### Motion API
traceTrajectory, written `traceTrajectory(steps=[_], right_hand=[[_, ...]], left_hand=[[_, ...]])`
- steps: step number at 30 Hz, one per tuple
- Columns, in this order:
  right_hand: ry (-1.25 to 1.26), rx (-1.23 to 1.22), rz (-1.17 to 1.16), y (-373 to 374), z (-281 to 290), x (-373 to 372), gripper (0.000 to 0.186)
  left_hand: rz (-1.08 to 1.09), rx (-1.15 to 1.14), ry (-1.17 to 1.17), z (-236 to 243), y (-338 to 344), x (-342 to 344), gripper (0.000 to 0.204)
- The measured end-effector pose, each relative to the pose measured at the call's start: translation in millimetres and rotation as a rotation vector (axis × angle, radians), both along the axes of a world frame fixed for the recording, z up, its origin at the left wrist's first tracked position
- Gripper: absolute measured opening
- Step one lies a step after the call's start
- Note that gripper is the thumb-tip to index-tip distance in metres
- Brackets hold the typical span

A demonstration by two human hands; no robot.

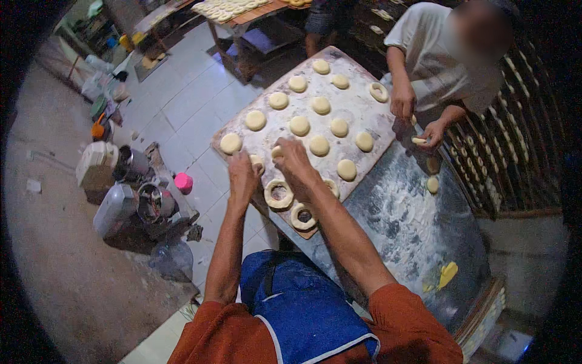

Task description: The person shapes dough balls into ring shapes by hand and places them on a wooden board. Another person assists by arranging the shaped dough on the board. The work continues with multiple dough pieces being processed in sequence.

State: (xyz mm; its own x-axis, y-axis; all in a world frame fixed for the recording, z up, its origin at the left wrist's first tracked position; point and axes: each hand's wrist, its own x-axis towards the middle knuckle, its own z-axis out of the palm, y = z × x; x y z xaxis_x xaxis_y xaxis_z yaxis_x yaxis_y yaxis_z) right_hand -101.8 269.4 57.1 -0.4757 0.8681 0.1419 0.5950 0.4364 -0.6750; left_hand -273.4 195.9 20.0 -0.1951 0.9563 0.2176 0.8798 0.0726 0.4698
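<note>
Over the near left part of a floured wooden board (379, 136), my left hand (244, 175) has its fingers curled at a pale dough piece (257, 161). Close beside it, my right hand (293, 161) is closed on another pale dough piece (277, 152), partly hidden by the fingers. A round dough disc (230, 144) lies just beyond my left hand. Nearer to me are two dough rings, one large (268, 198) and one by the corner (294, 216). My right forearm partly covers another dough ring (333, 187). Several flat dough discs (299, 126) spread across the board.
At the right, a co-worker's hand (431, 136) holds a small dough piece over the floured metal table (388, 227). A yellow scraper-like piece (447, 275) lies there. Racks of dough (506, 130) stand behind. Containers (116, 209) and a pink cup (183, 182) sit on the left floor.
</note>
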Motion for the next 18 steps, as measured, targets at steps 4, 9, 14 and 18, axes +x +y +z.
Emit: traceTrajectory(steps=[4,9,14,18], right_hand=[[0.343,-0.246,-0.147,-64.9,12.8,78.0,0.034],[0.275,-0.212,-0.657,-191.8,13.2,266.5,0.026],[0.205,-0.294,-1.051,-246.2,8.0,384.4,0.022],[-0.414,-0.138,-0.987,-260.1,-7.9,412.7,0.029]], left_hand=[[-0.161,-0.109,-0.085,24.0,11.0,-2.4,0.034],[-0.317,-0.2,-0.573,70.0,-24.2,112.9,0.027],[-0.86,-0.572,-0.654,48.0,-91.0,306.9,0.031],[-0.969,-0.134,-0.355,24.7,-136.5,385.6,0.033]])
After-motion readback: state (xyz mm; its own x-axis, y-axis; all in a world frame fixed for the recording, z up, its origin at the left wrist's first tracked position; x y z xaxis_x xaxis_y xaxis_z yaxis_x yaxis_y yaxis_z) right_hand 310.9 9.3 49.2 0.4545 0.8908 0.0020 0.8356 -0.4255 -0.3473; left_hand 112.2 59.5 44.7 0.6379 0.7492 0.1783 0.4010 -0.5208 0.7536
